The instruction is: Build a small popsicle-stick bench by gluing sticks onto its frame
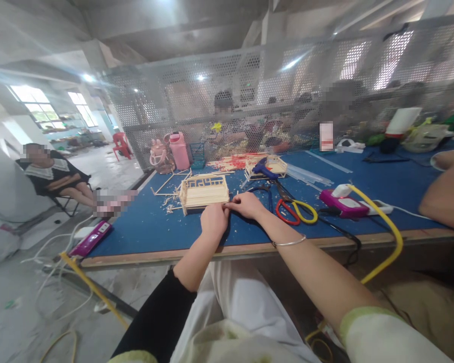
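A small bench-like model [206, 194] built of pale wooden sticks stands upright on the blue table. My left hand [215, 219] is closed at its front right corner, with the fingertips partly hidden behind the knuckles. Close beside it, my right hand [247, 205] pinches at the same corner, its thumb and forefinger meeting next to my left fingers. Whatever lies between those fingertips is too small to make out. Just beyond my right hand are dark blue-handled cutters [265, 189] and scissors [297, 210] with one red and one yellow handle. A blue glue gun [265, 169] rests on a second stick model [278, 165].
Loose sticks [234, 162], wood crumbs and clear glue sticks [310, 174] lie across the table. A purple power strip [344, 204] with a yellow cable sits at right, near another person's arm [446, 189]. Another purple strip [93, 238] is at the left corner. A perforated screen [181, 101] stands behind.
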`<state>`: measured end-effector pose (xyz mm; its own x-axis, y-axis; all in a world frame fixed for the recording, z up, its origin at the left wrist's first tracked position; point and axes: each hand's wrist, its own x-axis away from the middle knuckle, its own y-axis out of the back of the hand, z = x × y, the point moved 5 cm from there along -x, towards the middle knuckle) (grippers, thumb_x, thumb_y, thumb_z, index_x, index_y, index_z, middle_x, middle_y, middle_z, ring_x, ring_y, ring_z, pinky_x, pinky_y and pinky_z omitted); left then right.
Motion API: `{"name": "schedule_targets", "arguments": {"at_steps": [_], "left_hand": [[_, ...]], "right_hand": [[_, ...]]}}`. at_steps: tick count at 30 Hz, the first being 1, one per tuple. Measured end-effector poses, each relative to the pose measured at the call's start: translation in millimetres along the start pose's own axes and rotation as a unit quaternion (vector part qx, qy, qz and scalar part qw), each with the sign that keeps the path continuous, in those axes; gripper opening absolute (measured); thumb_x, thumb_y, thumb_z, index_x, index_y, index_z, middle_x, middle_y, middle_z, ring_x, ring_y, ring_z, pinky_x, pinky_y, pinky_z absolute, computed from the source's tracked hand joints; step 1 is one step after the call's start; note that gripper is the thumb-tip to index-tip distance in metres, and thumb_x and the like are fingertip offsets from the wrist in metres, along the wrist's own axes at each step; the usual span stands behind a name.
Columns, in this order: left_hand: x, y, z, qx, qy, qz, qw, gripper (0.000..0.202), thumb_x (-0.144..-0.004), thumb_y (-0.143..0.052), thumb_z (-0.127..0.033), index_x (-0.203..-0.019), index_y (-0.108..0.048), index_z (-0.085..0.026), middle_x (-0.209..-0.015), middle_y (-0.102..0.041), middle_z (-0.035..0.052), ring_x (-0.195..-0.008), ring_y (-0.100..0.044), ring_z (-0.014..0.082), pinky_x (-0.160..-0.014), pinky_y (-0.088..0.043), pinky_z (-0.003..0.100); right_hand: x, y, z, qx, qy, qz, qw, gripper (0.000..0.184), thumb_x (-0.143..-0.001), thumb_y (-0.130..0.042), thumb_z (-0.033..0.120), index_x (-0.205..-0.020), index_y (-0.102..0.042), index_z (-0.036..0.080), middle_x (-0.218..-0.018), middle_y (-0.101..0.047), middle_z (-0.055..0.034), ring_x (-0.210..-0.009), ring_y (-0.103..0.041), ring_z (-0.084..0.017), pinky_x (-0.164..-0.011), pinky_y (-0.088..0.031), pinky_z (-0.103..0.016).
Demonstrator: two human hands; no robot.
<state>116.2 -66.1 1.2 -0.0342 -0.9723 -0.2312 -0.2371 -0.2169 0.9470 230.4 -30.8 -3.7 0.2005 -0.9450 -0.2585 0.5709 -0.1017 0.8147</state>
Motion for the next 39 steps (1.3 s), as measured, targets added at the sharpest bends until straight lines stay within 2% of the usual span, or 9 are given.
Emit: {"name": "schedule_targets", "arguments": {"at_steps": [8,13,19,22,25,30,35,39], "left_hand": [[-0.4,-1.7,1.1,0.019,-0.003,-0.004,1.0,0.031,-0.087,-0.044,-0.034,-0.094,-0.07,-0.019,-0.09,-0.071,0.012,-0.089,-0.064,0.0231,-0.076,-0.046,0.03],[0.6,-0.9,2.7,0.046,-0.001,0.006,0.999,0.026,-0.084,-0.05,-0.034,-0.092,-0.071,-0.02,-0.09,-0.072,0.0102,-0.09,-0.064,0.0224,-0.077,-0.045,0.029],[1.4,-0.2,3.7,0.037,0.006,0.007,0.999,0.028,-0.086,-0.047,-0.034,-0.094,-0.071,-0.022,-0.092,-0.071,0.0104,-0.09,-0.065,0.0217,-0.076,-0.044,0.028],[1.0,-1.5,4.2,0.037,0.005,0.005,0.999,0.027,-0.086,-0.048,-0.033,-0.09,-0.072,-0.022,-0.089,-0.072,0.0102,-0.089,-0.065,0.0216,-0.073,-0.045,0.028],[0.7,-3.1,4.6,0.041,0.002,0.002,0.999,0.025,-0.084,-0.05,-0.032,-0.09,-0.072,-0.022,-0.088,-0.072,0.0099,-0.087,-0.065,0.0218,-0.072,-0.045,0.028],[1.1,-3.8,5.0,0.038,0.006,0.0,0.999,0.025,-0.084,-0.05,-0.032,-0.093,-0.071,-0.021,-0.09,-0.071,0.0107,-0.09,-0.064,0.021,-0.075,-0.045,0.027],[1.0,-3.7,4.0,0.036,0.0,-0.003,0.999,0.026,-0.085,-0.049,-0.031,-0.091,-0.072,-0.021,-0.089,-0.071,0.0106,-0.088,-0.065,0.021,-0.074,-0.045,0.028],[-0.8,-5.0,5.2,0.049,-0.001,-0.007,0.999,0.023,-0.082,-0.053,-0.03,-0.087,-0.072,-0.021,-0.086,-0.072,0.0105,-0.086,-0.065,0.0223,-0.073,-0.045,0.029]], "right_hand": [[-2.3,-2.5,-3.9,-0.007,0.001,-0.007,1.0,0.039,-0.079,-0.056,0.049,-0.073,-0.073,0.015,-0.064,-0.068,-0.003,-0.058,-0.052,-0.011,-0.053,-0.03,-0.022],[-2.9,-4.3,-5.1,-0.014,0.003,-0.01,1.0,0.03,-0.079,-0.059,0.041,-0.072,-0.073,0.016,-0.064,-0.067,-0.0021,-0.059,-0.052,-0.011,-0.053,-0.03,-0.022],[-1.2,-5.1,-2.1,-0.018,0.014,-0.011,1.0,0.026,-0.077,-0.058,0.038,-0.07,-0.073,0.018,-0.067,-0.069,-0.0027,-0.061,-0.056,-0.013,-0.055,-0.033,-0.022],[0.7,-4.9,-1.1,-0.023,0.001,-0.004,1.0,0.02,-0.074,-0.056,0.028,-0.071,-0.073,0.018,-0.07,-0.071,-0.003,-0.065,-0.058,-0.014,-0.058,-0.037,-0.022],[1.0,-5.5,-1.7,-0.029,-0.013,0.003,0.999,0.022,-0.071,-0.052,0.017,-0.074,-0.073,0.019,-0.076,-0.072,-0.0037,-0.071,-0.061,-0.016,-0.064,-0.04,-0.023],[-0.8,-7.6,-4.2,-0.04,-0.02,0.002,0.999,0.026,-0.067,-0.05,0.011,-0.075,-0.073,0.02,-0.078,-0.073,-0.0034,-0.075,-0.064,-0.018,-0.068,-0.044,-0.024],[-2.4,-7.9,-7.4,-0.066,-0.021,-0.022,0.997,0.025,-0.064,-0.05,0.009,-0.07,-0.071,0.02,-0.077,-0.073,-0.0024,-0.077,-0.064,-0.017,-0.072,-0.044,-0.024],[-4.3,-3.4,-14.7,-0.091,-0.051,-0.072,0.992,0.026,-0.063,-0.047,0.008,-0.071,-0.068,0.02,-0.077,-0.071,-0.0023,-0.077,-0.062,-0.017,-0.073,-0.044,-0.024]]}}
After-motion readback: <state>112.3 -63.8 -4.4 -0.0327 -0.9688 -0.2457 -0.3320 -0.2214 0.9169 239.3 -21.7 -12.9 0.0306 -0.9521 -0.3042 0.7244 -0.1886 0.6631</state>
